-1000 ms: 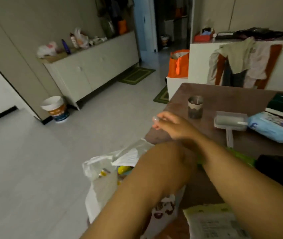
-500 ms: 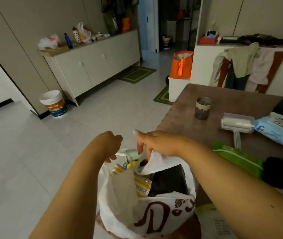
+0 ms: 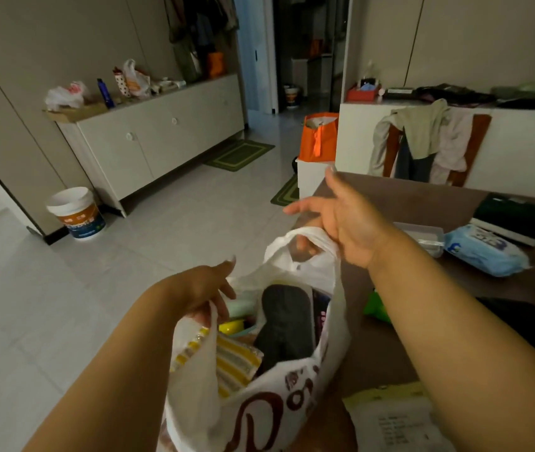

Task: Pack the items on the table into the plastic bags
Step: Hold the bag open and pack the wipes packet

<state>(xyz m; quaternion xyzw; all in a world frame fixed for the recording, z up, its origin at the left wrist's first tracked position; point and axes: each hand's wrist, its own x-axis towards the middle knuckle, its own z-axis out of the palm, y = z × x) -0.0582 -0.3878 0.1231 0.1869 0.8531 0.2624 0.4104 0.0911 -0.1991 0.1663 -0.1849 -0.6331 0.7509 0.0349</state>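
Note:
A white plastic bag (image 3: pixel 259 415) with brown print hangs open at the table's (image 3: pixel 406 197) near left corner. My left hand (image 3: pixel 207 291) grips its left rim. My right hand (image 3: pixel 341 220) has lower fingers curled through the right handle loop, with forefinger and thumb stretched out. Inside the bag lie a black flat item (image 3: pixel 284 324), a yellow-striped packet (image 3: pixel 235 362) and a small yellow thing (image 3: pixel 230 326). On the table rest a blue wipes pack (image 3: pixel 484 251), a lint roller in a clear case (image 3: pixel 425 238), a green packet (image 3: pixel 377 308), a black item (image 3: pixel 520 321) and a printed paper packet (image 3: pixel 399 422).
A dark green box (image 3: pixel 517 213) lies at the table's far right. Beyond the table, clothes drape over a chair (image 3: pixel 429 141) and an orange bag (image 3: pixel 319 135) stands on a white box. A white bucket (image 3: pixel 77 208) sits on the tiled floor by a long cabinet (image 3: pixel 161 135).
The bag has come up into view and opened. My right hand has risen with the right handle while my left hand took hold of the left rim, spreading the mouth wider.

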